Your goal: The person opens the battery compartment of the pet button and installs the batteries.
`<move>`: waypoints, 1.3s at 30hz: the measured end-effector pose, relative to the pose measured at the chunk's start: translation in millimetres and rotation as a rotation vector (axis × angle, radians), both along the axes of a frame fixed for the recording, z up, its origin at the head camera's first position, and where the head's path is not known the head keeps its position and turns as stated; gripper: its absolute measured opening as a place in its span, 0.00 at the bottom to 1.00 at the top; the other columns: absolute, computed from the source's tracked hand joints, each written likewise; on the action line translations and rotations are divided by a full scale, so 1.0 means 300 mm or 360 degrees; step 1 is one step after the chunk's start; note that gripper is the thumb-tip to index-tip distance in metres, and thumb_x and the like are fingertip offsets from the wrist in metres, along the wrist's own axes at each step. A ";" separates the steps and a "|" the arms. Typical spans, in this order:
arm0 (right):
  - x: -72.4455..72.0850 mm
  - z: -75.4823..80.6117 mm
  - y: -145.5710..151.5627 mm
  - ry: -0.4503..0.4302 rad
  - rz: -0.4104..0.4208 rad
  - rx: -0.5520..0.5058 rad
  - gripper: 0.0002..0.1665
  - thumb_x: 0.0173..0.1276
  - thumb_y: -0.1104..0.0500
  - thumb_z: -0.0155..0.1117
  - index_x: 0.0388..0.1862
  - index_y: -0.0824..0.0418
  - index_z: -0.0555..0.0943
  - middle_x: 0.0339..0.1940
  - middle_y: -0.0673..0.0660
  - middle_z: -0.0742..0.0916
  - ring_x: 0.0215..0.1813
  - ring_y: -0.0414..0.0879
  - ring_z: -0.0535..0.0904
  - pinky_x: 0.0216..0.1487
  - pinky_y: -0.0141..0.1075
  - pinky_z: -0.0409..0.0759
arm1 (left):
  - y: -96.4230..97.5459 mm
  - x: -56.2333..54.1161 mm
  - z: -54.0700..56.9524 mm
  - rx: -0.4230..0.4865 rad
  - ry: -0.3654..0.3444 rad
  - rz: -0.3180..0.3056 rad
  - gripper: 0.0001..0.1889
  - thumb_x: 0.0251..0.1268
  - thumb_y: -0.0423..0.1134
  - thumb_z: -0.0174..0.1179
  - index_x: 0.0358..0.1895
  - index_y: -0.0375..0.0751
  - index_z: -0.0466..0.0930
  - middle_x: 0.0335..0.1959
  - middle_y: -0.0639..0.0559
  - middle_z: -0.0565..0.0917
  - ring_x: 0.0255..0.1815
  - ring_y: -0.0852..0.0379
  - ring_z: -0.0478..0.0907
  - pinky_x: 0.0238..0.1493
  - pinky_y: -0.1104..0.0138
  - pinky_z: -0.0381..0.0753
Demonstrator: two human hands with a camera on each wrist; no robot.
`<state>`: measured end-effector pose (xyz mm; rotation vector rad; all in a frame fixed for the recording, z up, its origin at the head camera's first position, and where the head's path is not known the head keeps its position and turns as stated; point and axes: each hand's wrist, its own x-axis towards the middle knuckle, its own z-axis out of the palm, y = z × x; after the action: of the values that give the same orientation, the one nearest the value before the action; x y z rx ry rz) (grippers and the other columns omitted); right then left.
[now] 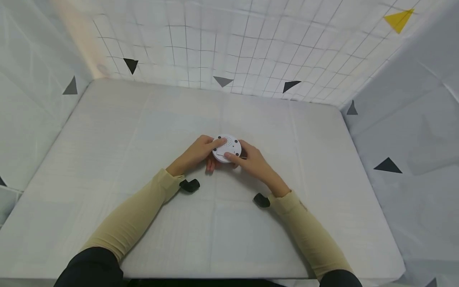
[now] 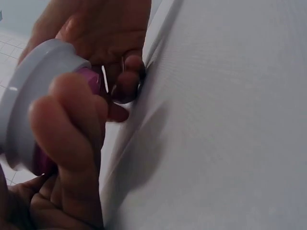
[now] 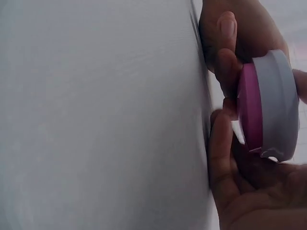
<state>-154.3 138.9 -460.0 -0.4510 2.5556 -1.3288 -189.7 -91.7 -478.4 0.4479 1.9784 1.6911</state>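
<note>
Both hands hold a round white plastic device (image 1: pixel 234 148) just over the middle of the table. Its upward face has a patch of small holes, several black round feet and a panel outline near the right thumb. A pink part (image 3: pixel 250 105) sits on its underside, facing the table in the right wrist view. My left hand (image 1: pixel 196 153) grips the left edge, thumb lying across the face by the holes, fingers beneath. My right hand (image 1: pixel 257 162) grips the right edge, its thumb pressing on the near part of the face. In the left wrist view curled fingers (image 2: pixel 67 129) partly cover the device.
A white-covered table (image 1: pixel 172 239) lies under the hands. Behind it stands a white sheet with a grid (image 1: pixel 247 48), and plain sheets hang at both sides. Black triangle markers (image 1: pixel 388 166) dot them. Black camera mounts (image 1: pixel 190 185) stick out at both wrists, above the tabletop.
</note>
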 end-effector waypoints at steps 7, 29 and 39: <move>-0.008 -0.029 0.005 -0.0049 0.0037 -0.0121 0.30 0.76 0.44 0.69 0.69 0.55 0.76 0.50 0.54 0.87 0.48 0.48 0.81 0.54 0.38 0.77 | 0.004 0.002 -0.001 -0.0020 0.0005 0.0011 0.32 0.78 0.64 0.56 0.34 0.33 0.83 0.15 0.38 0.83 0.10 0.50 0.78 0.18 0.67 0.76; -0.018 -0.063 0.014 -0.0069 0.0087 -0.0262 0.27 0.78 0.52 0.67 0.70 0.60 0.76 0.44 0.58 0.88 0.38 0.49 0.86 0.45 0.32 0.82 | 0.007 0.000 -0.002 -0.0035 -0.0039 0.0006 0.32 0.78 0.64 0.56 0.34 0.34 0.82 0.15 0.40 0.83 0.10 0.51 0.78 0.17 0.67 0.77; -0.028 -0.059 0.015 -0.0074 0.0096 -0.0275 0.26 0.78 0.53 0.67 0.70 0.60 0.77 0.44 0.59 0.88 0.38 0.50 0.86 0.44 0.32 0.82 | 0.006 -0.004 -0.001 -0.0034 -0.0021 0.0017 0.31 0.77 0.65 0.57 0.35 0.35 0.83 0.15 0.39 0.83 0.11 0.51 0.78 0.18 0.66 0.77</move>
<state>-162.7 143.5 -477.9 -0.5178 2.3806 -1.5262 -191.0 -90.0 -478.6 0.4188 1.9908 1.6736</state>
